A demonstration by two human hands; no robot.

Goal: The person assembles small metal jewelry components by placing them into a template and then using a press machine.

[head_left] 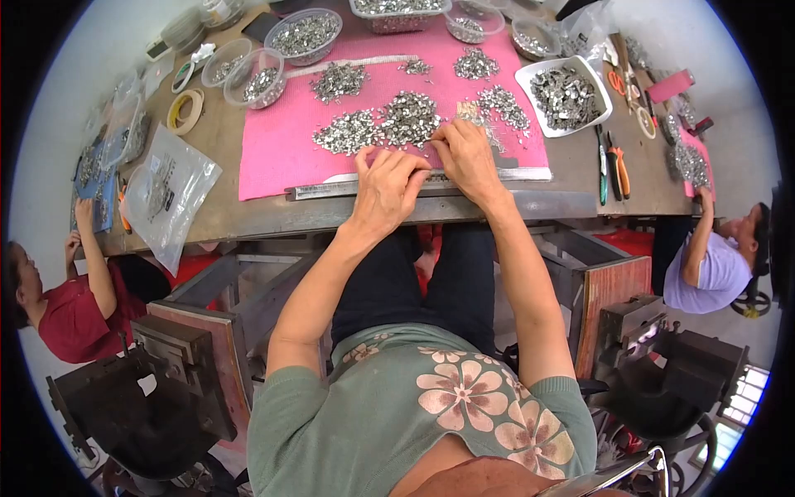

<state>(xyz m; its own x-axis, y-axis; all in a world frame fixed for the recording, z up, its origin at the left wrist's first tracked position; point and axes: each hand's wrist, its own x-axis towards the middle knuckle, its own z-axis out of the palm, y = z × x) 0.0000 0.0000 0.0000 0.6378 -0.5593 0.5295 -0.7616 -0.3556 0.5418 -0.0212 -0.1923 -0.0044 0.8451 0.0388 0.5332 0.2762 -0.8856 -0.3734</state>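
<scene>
My left hand (385, 184) is closed, its fingers bent over a long metal rail (321, 190) at the near edge of the pink mat (269, 166). Beside it, my right hand (469, 159) is also closed, thumb and fingertips together just above the rail. Whatever small thing either hand pinches is hidden by the fingers. Just beyond my hands lie two piles of small silvery metal pieces, a lighter pile (348, 131) and a darker pile (410, 116). More loose pieces (503, 109) spread past my right hand.
Clear tubs of metal pieces (305, 37) line the back. A white tray (566, 98) stands right, near orange-handled pliers (617, 170). Left are a tape roll (185, 112) and a plastic bag (170, 190). Co-workers sit at left (83, 306) and right (712, 257).
</scene>
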